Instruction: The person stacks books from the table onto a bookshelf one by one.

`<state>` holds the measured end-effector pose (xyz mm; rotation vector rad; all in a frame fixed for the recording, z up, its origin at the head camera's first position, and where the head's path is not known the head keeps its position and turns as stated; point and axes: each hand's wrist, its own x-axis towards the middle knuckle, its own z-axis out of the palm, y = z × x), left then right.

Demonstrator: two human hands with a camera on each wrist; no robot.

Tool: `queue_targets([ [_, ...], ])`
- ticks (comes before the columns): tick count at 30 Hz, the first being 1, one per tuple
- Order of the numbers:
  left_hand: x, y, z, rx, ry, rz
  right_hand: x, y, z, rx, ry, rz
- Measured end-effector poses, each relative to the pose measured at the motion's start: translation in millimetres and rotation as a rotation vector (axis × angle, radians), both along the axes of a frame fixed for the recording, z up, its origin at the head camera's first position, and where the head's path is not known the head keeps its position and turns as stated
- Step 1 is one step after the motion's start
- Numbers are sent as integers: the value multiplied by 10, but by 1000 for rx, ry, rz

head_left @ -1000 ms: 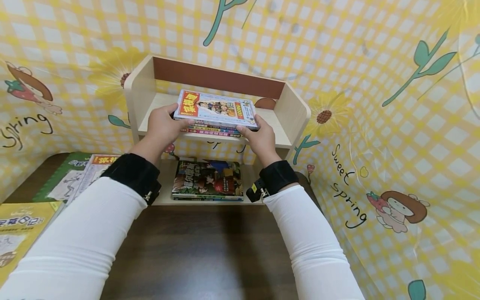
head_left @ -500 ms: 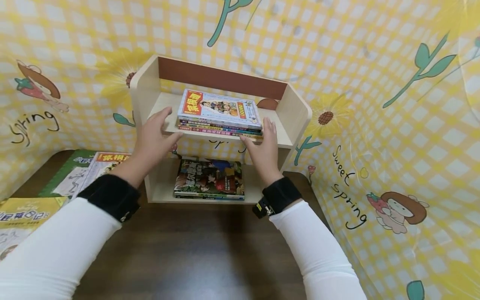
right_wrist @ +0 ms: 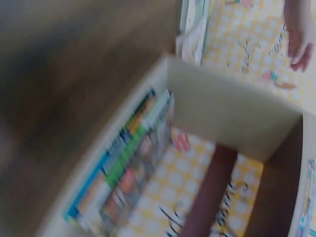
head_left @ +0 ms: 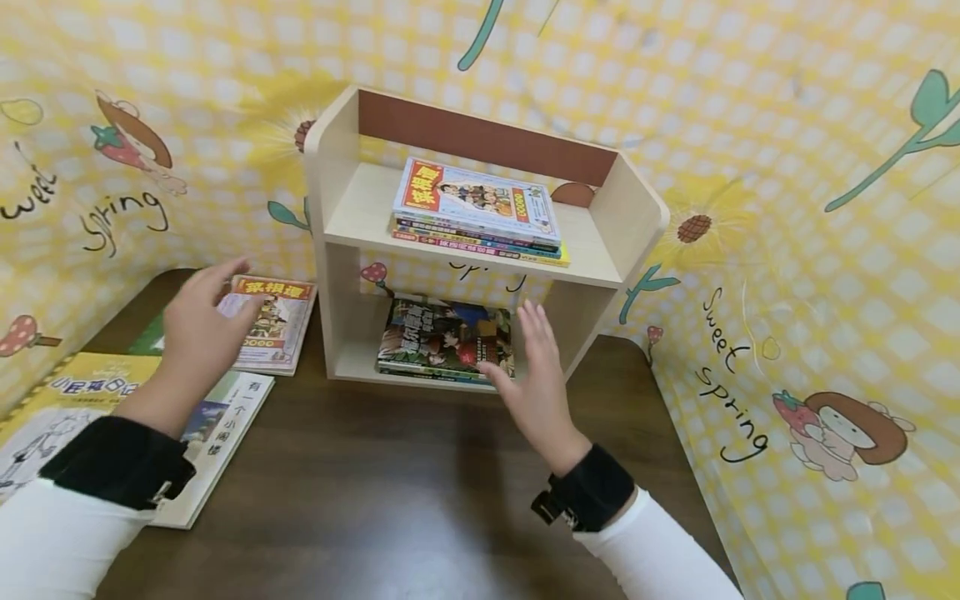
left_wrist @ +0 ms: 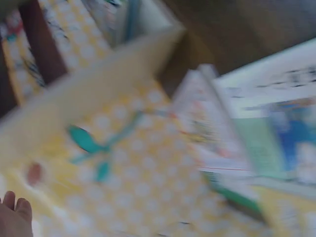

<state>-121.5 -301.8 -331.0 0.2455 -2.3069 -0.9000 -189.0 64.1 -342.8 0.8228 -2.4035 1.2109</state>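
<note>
On my right wrist feed I see the left hand (right_wrist: 298, 37) against yellow-checked wallpaper (right_wrist: 227, 29), apart from the shelf unit (right_wrist: 222, 94); farther from that hand, 1 blurred book stack (right_wrist: 136, 155) lies inside it.

Draped behind and along both sides in yellow-and-white checked wall covering (head_left: 742, 108), printed with sunflowers (head_left: 693, 229), green leaves (head_left: 930, 100), cartoon figures (head_left: 840, 433) and "sweet spring" lettering (head_left: 731, 412). Fronted by a dark wood-grain tabletop (head_left: 360, 475), round-cornered at the back, catching pale light.

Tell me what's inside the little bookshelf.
Its upper shelf holds a stack of books topped by a white-and-red cover; its lower shelf holds a dark-topped stack. Covers underneath are mostly hidden; edges show.
</note>
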Motion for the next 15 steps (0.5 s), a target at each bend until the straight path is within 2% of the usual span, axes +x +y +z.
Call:
queue_targets([
  [4,97,-413,-246,156,-147,134,204,-21,-230,0,-79,33],
  [6,162,-581,-370,202,-197,183,291,-28,-344,16,-103,43],
  [10,324,-815,-602,203,-288,231,455,-27,-550,61,-132,60],
  [15,500,-974,-857,179,-380,268,614,-25,-733,127,-137,74],
])
